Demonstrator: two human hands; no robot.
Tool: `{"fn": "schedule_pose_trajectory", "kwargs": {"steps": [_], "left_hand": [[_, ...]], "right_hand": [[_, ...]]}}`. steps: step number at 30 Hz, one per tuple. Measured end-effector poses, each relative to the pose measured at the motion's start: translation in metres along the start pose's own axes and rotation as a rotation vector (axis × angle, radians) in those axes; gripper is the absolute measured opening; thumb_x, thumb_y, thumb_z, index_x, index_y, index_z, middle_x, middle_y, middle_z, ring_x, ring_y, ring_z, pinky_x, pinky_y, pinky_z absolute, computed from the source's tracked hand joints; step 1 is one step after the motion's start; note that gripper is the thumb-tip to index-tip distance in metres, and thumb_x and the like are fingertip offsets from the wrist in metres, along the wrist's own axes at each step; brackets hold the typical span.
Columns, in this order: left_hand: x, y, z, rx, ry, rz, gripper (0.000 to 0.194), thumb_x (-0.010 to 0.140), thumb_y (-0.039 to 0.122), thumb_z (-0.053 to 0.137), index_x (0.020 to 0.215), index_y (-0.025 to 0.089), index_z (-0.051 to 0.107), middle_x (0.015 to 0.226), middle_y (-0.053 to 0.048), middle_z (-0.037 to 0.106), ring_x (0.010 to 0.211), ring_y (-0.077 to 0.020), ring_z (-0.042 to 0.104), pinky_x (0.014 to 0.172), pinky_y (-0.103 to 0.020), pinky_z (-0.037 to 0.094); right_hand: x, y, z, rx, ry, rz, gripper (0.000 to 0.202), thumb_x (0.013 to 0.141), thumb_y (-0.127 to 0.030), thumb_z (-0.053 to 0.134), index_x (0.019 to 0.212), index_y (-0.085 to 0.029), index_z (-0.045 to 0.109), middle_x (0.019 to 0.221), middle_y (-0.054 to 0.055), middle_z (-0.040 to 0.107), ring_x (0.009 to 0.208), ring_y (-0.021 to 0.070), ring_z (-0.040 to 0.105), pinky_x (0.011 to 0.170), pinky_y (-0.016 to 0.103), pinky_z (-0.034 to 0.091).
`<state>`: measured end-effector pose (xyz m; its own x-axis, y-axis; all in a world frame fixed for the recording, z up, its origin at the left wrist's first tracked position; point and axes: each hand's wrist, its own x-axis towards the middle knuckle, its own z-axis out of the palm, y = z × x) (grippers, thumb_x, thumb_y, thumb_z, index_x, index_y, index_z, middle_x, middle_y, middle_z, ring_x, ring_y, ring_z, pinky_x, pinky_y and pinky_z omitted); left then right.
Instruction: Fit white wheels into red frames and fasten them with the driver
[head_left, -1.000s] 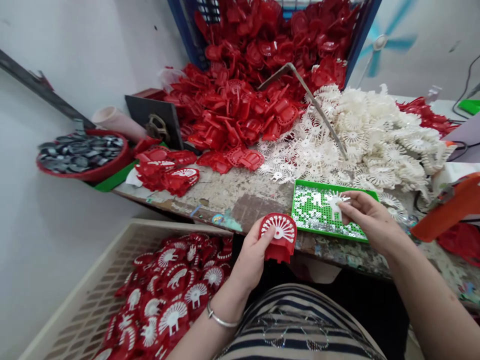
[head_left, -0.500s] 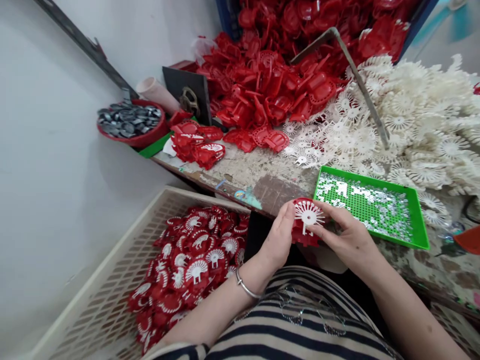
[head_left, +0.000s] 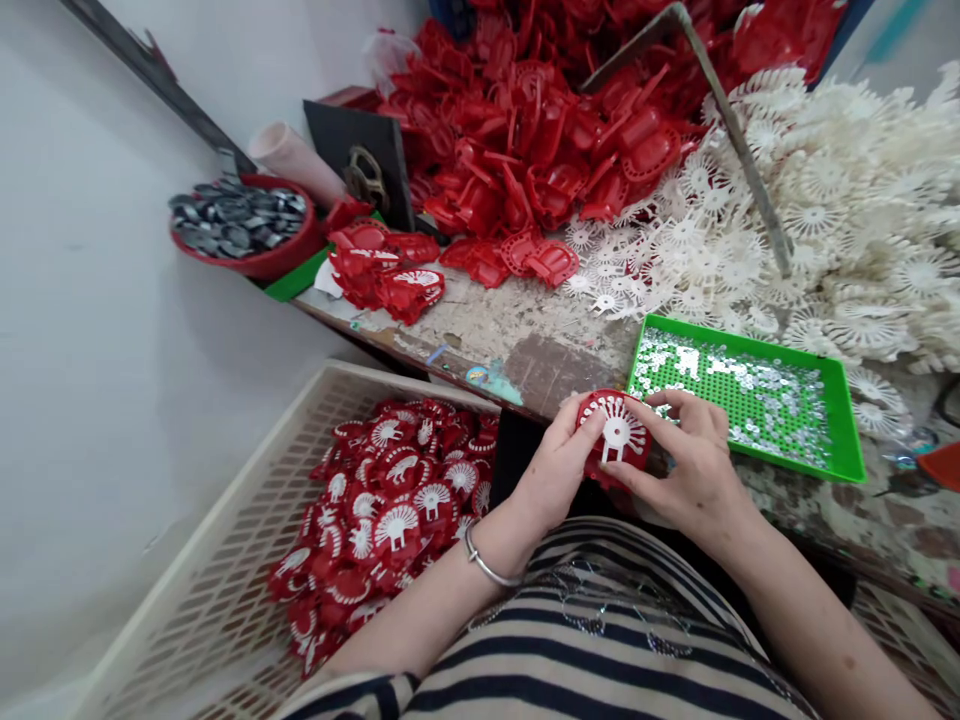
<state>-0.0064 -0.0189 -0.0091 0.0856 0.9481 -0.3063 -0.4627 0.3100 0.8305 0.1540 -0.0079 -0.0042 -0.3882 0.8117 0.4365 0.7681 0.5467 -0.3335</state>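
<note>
Both hands hold one red plastic part [head_left: 590, 462] low over the table's front edge. A white fan-shaped plastic piece [head_left: 618, 432] with thin spokes and two short legs lies on its face. My left hand [head_left: 551, 465] is closed round the left side, its thumb on the white piece. My right hand [head_left: 690, 455] pinches the right side, thumb near the legs and index finger at the upper rim. Just beyond the right hand is a green tray [head_left: 846, 425] of small shiny washer-like bits. Fingers under the red part are hidden.
A cream crate [head_left: 187, 540] of red-and-white assemblies stands lower left. On the worn table [head_left: 551, 365] lie heaped red parts [head_left: 525, 160] and white fan pieces [head_left: 817, 220]. A bent metal bar [head_left: 739, 145] rises between them. A red bowl [head_left: 262, 262] holds dark metal pieces.
The white piece now sits more upright and flatter on the red part, both legs showing. My right thumb has moved down toward its legs. The camera view has shifted slightly.
</note>
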Motion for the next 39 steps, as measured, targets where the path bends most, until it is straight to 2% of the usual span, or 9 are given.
{"fn": "schedule_pose_trajectory", "kwargs": {"steps": [4,9,14,26,28,31,35,37,39], "left_hand": [[0.000,0.000,-0.001,-0.019,-0.011,-0.019,0.035,0.085,0.047,0.067,0.108,0.020,0.067,0.096,-0.002,0.069,0.084,-0.0164,0.062,0.076,-0.027,0.050],[-0.002,0.000,-0.001,0.019,-0.028,0.010,0.030,0.085,0.042,0.067,0.106,0.020,0.068,0.094,-0.001,0.068,0.083,-0.0157,0.061,0.076,-0.026,0.050],[-0.004,0.003,0.001,0.087,0.025,-0.006,0.032,0.081,0.038,0.069,0.108,0.021,0.067,0.095,-0.002,0.069,0.079,-0.0163,0.061,0.079,-0.029,0.051],[-0.006,0.001,0.003,0.146,0.093,0.032,0.029,0.081,0.031,0.066,0.107,0.018,0.066,0.093,-0.003,0.070,0.080,-0.0169,0.062,0.074,-0.028,0.051],[-0.006,0.000,0.002,0.135,0.084,0.035,0.030,0.081,0.032,0.068,0.107,0.018,0.067,0.095,-0.003,0.071,0.084,-0.0183,0.063,0.078,-0.030,0.051],[-0.005,-0.004,-0.002,0.120,0.075,0.038,0.029,0.081,0.035,0.069,0.106,0.019,0.069,0.099,-0.004,0.072,0.090,-0.0201,0.064,0.087,-0.033,0.051],[-0.004,-0.009,-0.004,0.086,0.044,0.012,0.028,0.082,0.037,0.069,0.106,0.020,0.069,0.098,-0.003,0.073,0.087,-0.0194,0.065,0.085,-0.033,0.052],[-0.004,-0.010,-0.001,0.084,0.027,0.003,0.028,0.083,0.035,0.069,0.106,0.020,0.069,0.097,-0.003,0.072,0.086,-0.0186,0.065,0.082,-0.032,0.052],[-0.005,-0.010,0.002,0.096,0.013,-0.001,0.028,0.083,0.034,0.069,0.107,0.019,0.068,0.098,-0.004,0.072,0.086,-0.0183,0.065,0.083,-0.031,0.052]], "right_hand": [[-0.001,-0.004,-0.002,-0.007,-0.015,-0.003,0.053,0.082,-0.047,0.069,0.127,-0.020,0.061,0.120,0.015,0.056,0.110,0.0334,0.053,0.096,0.052,0.038],[-0.004,-0.009,-0.002,-0.040,-0.036,-0.006,0.051,0.085,-0.041,0.066,0.130,-0.020,0.058,0.126,0.014,0.056,0.112,0.0332,0.053,0.099,0.052,0.037],[-0.006,-0.010,0.000,-0.037,-0.046,0.001,0.049,0.087,-0.039,0.064,0.132,-0.022,0.055,0.128,0.014,0.055,0.114,0.0332,0.052,0.100,0.053,0.037],[-0.014,-0.016,0.006,-0.025,-0.035,0.013,0.052,0.089,-0.038,0.062,0.136,-0.019,0.051,0.130,0.017,0.052,0.118,0.0349,0.049,0.100,0.054,0.038],[-0.015,-0.013,0.000,-0.016,-0.029,0.012,0.056,0.089,-0.044,0.062,0.139,-0.019,0.050,0.131,0.017,0.052,0.118,0.0362,0.050,0.100,0.056,0.038],[-0.017,-0.001,-0.026,-0.008,0.030,0.055,0.064,0.089,-0.052,0.062,0.145,-0.026,0.045,0.133,0.016,0.051,0.119,0.0386,0.050,0.098,0.059,0.040],[-0.023,0.009,-0.065,0.002,0.109,0.210,0.049,0.094,-0.047,0.056,0.141,-0.034,0.050,0.130,0.012,0.053,0.122,0.0410,0.049,0.103,0.062,0.038],[-0.026,0.006,-0.068,0.016,0.106,0.214,0.046,0.093,-0.049,0.058,0.135,-0.032,0.055,0.127,0.012,0.054,0.121,0.0404,0.050,0.101,0.061,0.039],[-0.028,-0.002,-0.058,0.032,0.077,0.156,0.049,0.089,-0.054,0.061,0.131,-0.028,0.057,0.125,0.013,0.054,0.116,0.0375,0.052,0.097,0.056,0.043]]}}
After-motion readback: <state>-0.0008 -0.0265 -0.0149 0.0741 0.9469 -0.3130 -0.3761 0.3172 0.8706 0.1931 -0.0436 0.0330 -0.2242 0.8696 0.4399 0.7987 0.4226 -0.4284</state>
